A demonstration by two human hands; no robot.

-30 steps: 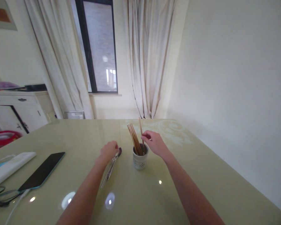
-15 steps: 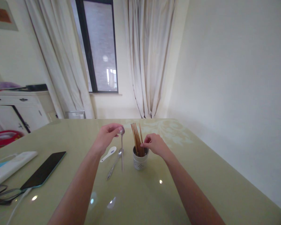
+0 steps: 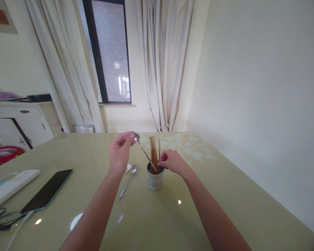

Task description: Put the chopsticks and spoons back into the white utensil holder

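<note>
My left hand pinches a long-handled metal spoon by its bowl. The handle slants down to the right, and its end is at the mouth of a white utensil cup with small holes in its side. Several brown wooden chopsticks stand in the cup. My right hand is closed at the cup's right rim, thumb and fingers against the chopsticks; the exact grip is partly hidden. A second metal spoon lies left of the cup. Behind my left wrist a white spoon is mostly covered.
At the table's left lie a dark-screened phone with a white cable, a white power strip and black-framed glasses. The glossy green table meets a wall on the right. A white cabinet stands at the far left.
My left hand has raised the spoon slightly and swung its handle end right, from hanging beside the cup to the cup's mouth. The chopsticks lean less to the left. My right hand has barely moved.
</note>
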